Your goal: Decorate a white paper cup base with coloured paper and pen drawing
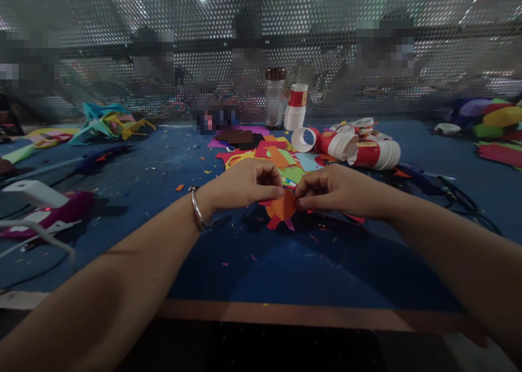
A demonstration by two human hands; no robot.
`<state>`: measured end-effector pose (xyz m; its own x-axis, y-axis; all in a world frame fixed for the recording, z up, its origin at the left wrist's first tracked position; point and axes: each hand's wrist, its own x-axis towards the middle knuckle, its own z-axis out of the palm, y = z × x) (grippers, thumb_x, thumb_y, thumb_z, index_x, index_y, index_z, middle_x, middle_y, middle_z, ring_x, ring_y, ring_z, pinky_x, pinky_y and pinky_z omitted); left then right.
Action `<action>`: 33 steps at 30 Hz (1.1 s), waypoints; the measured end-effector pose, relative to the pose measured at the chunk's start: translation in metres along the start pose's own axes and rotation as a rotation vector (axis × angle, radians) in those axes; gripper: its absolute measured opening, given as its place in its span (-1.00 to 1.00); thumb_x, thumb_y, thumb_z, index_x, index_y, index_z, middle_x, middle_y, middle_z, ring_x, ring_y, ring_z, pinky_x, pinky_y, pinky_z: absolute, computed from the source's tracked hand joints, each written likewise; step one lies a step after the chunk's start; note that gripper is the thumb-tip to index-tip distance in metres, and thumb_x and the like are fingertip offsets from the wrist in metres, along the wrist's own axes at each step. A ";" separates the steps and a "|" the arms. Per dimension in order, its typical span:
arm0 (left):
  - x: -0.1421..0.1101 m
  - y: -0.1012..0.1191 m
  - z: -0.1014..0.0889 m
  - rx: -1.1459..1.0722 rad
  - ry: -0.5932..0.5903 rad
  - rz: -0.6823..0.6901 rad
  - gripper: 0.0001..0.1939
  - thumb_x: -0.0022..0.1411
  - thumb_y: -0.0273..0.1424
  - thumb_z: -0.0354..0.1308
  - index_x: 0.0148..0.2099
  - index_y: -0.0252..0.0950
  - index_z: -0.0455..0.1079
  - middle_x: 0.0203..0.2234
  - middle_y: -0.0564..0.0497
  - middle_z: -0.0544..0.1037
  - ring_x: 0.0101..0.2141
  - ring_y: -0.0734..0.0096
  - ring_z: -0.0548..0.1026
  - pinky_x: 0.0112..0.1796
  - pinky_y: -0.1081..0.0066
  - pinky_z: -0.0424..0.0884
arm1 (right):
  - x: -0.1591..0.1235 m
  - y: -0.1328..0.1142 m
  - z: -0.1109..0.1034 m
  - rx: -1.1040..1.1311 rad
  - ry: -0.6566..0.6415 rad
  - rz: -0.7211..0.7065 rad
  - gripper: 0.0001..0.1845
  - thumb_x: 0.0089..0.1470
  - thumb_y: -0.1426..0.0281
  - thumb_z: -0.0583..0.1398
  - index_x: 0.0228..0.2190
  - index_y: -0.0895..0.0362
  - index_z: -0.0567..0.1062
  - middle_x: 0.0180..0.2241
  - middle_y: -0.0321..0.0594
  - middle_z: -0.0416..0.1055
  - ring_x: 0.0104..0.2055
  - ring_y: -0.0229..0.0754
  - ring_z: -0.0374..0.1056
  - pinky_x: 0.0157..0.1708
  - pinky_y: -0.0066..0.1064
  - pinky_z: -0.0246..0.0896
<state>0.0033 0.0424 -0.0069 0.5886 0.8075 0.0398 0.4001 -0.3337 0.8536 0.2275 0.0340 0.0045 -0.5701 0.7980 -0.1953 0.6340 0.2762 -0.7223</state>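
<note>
Between my two hands is an orange paper cutout [281, 206], rounded, with small red and purple paper tabs at its lower edge. My left hand [255, 184], with a silver bracelet at the wrist, pinches its upper left edge between thumb and fingers. On the other side, my right hand [326, 190] has thumb and fingertips closed on the cutout's right edge. Just behind the hands lies a pile of coloured paper scraps [277, 154] in red, orange, yellow, green and brown.
Red and white paper cups [375, 154] lie behind my right hand; a cup stack [296, 108] stands beside a clear bottle [275, 100]. Left are a purple power strip [61, 211] and paper shapes [106, 124]. More coloured paper [499, 122] and black cables [460, 195] lie right.
</note>
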 end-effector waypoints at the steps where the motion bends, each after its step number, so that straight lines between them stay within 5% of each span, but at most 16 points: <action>1: 0.000 0.000 0.000 -0.007 0.002 -0.003 -0.86 0.14 -0.39 0.28 -0.34 -0.33 0.39 -0.51 0.13 0.42 -0.49 0.56 0.33 -0.42 0.49 0.28 | -0.001 0.000 -0.001 0.011 0.000 0.000 -0.78 0.00 0.23 0.30 -0.37 0.14 0.58 -0.52 -0.33 0.41 -0.49 -0.29 0.20 -0.47 -0.40 0.04; 11: -0.002 -0.007 -0.008 -0.175 0.057 -0.041 -0.80 0.10 -0.38 0.34 -0.35 -0.35 0.39 -0.48 0.14 0.40 -0.44 0.58 0.31 -0.38 0.50 0.26 | -0.003 0.003 -0.007 0.130 0.159 -0.035 -0.69 -0.05 0.16 0.38 -0.35 0.14 0.59 -0.56 -0.40 0.37 -0.57 -0.37 0.18 -0.55 -0.42 0.04; 16: -0.003 -0.006 -0.009 -0.189 -0.009 -0.084 -0.85 0.11 -0.40 0.32 -0.32 -0.34 0.43 -0.44 0.11 0.45 -0.40 0.57 0.36 -0.33 0.49 0.28 | -0.005 0.001 -0.010 0.189 0.221 -0.051 -0.76 -0.05 0.23 0.39 -0.35 0.10 0.59 -0.50 -0.32 0.47 -0.49 -0.30 0.34 -0.47 -0.39 0.25; 33: -0.003 0.004 0.003 -0.130 -0.150 -0.119 -0.88 0.09 -0.39 0.28 -0.31 -0.33 0.46 -0.43 0.11 0.47 -0.40 0.53 0.36 -0.33 0.46 0.26 | -0.004 -0.006 0.001 0.106 0.073 -0.161 -0.81 -0.01 0.27 0.35 -0.35 0.12 0.60 -0.41 -0.30 0.53 -0.37 -0.25 0.40 -0.32 -0.37 0.30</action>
<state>0.0057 0.0373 -0.0053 0.6442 0.7529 -0.1347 0.3851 -0.1671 0.9076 0.2256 0.0286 0.0090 -0.6179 0.7858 -0.0260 0.4772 0.3486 -0.8067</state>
